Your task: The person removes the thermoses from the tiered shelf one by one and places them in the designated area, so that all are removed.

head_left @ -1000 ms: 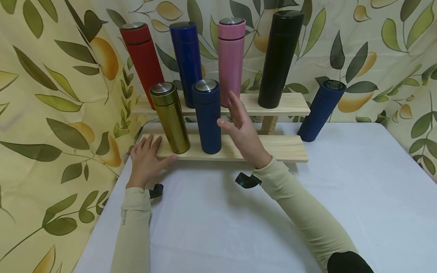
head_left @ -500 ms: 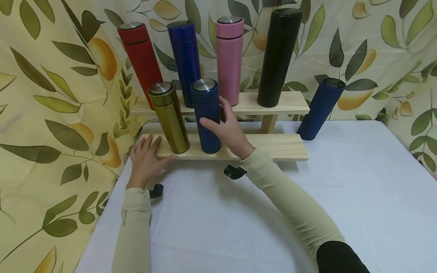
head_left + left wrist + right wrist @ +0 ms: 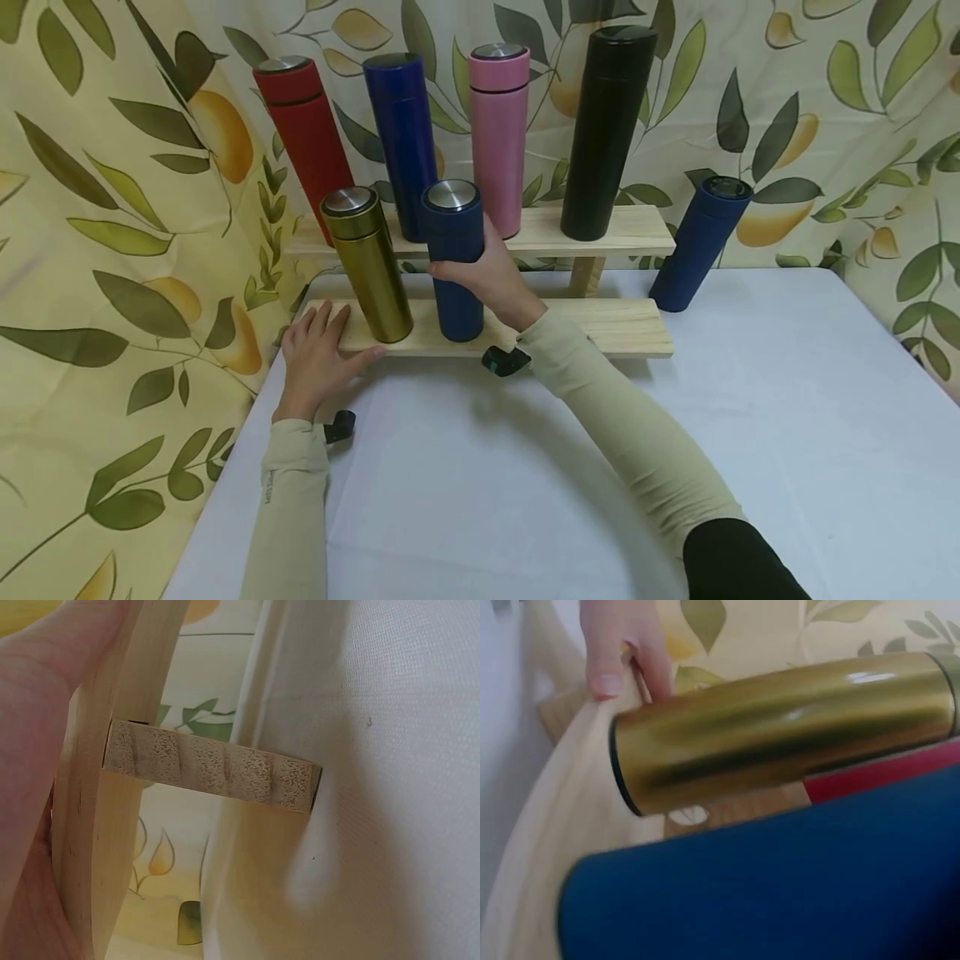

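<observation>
In the head view, my right hand grips a blue thermos bottle on the lower shelf of a wooden stand, its thumb across the front. That bottle also fills the bottom of the right wrist view. A gold thermos bottle stands on the same shelf to the left. My left hand rests on the left end of the lower shelf, fingers spread over the top and thumb pointing right along the front edge. The left wrist view shows that palm against the wooden board.
Along the upper shelf stand red, dark blue, pink and black bottles. Another blue bottle stands on the white tablecloth, right of the stand. A leaf-patterned curtain hangs behind and left.
My right hand has come leftward from beside the blue thermos bottle and closed its fingers and thumb round it. The left hand keeps its place on the shelf. The head view has shifted slightly.
</observation>
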`<state>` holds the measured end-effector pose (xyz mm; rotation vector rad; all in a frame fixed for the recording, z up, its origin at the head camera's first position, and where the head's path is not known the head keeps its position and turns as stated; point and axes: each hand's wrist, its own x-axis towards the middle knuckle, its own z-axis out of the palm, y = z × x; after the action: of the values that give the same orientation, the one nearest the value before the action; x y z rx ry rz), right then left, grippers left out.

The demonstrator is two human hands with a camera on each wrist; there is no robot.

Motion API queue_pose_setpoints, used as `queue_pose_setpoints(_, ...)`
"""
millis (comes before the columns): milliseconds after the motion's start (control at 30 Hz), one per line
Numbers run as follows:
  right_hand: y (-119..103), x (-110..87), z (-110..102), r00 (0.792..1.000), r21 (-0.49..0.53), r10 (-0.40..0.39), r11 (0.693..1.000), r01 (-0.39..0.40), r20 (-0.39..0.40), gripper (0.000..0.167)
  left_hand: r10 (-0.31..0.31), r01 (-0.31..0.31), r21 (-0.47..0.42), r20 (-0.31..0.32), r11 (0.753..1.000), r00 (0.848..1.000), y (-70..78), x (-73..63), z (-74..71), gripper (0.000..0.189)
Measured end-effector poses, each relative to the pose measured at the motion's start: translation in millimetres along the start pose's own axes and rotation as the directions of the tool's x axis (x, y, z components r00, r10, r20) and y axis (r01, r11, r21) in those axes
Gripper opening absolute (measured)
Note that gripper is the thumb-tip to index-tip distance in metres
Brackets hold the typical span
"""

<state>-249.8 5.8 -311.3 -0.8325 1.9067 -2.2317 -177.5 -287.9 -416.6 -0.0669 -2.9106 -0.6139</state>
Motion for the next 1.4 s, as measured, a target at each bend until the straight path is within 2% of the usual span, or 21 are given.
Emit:
queue_pose_setpoints(100, -2, -2.8, -7, 1.0, -0.011, -0.018, 1.0, 0.018, -0.001, 0.086, 0.0, 0.0, -0.001, -0.001, 1.0, 1.0, 0.4, -1.5, 0.2, 0.108)
queue_pose_setpoints(367, -15, -17.4, -35, 0.999, -0.07, 0.003, 0.998, -0.006, -0.049, 0.082, 0.01, -0.01, -0.009, -0.008, 1.0, 1.0, 2.2, -2.3, -1.2, 0.107)
queue_pose_setpoints(467, -25, -26.0, -50, 0.997, -0.126, 0.009, 0.992, -0.018, -0.072, 0.082, 0.007, -0.007, -0.003, -0.007, 1.0, 1.0, 1.6, -3.1, -2.2, 0.107)
queue_pose_setpoints(733, -51, -53.3, -99, 0.988, -0.165, 0.039, 0.984, -0.063, -0.15, 0.083, 0.019, -0.019, 0.01, -0.011, 1.0, 1.0, -1.5, -2.9, -2.9, 0.107)
queue_pose_setpoints(867, -64, -72.8, -122, 0.978, -0.21, 0.059, 0.972, -0.101, -0.201, 0.083, 0.025, -0.025, 0.011, -0.016, 1.0, 1.0, -1.2, -5.0, -3.7, 0.106)
queue_pose_setpoints(1000, -76, -92.1, -146, 0.961, -0.237, 0.045, 0.965, -0.112, -0.273, 0.085, 0.025, -0.025, 0.003, -0.016, 1.0, 1.0, 0.4, -6.6, -4.0, 0.104)
queue_pose_setpoints(1267, -97, -126.9, -197, 0.937, -0.222, -0.022, 0.973, -0.06, -0.35, 0.073, 0.035, -0.035, -0.012, -0.015, 0.999, 0.999, 7.0, -6.6, 0.1, 0.105)
queue_pose_setpoints(1400, -107, -138.5, -222, 0.922, -0.22, -0.046, 0.975, -0.043, -0.384, 0.074, 0.042, -0.042, -0.007, -0.035, 0.999, 0.999, 6.7, -7.4, 0.9, 0.105)
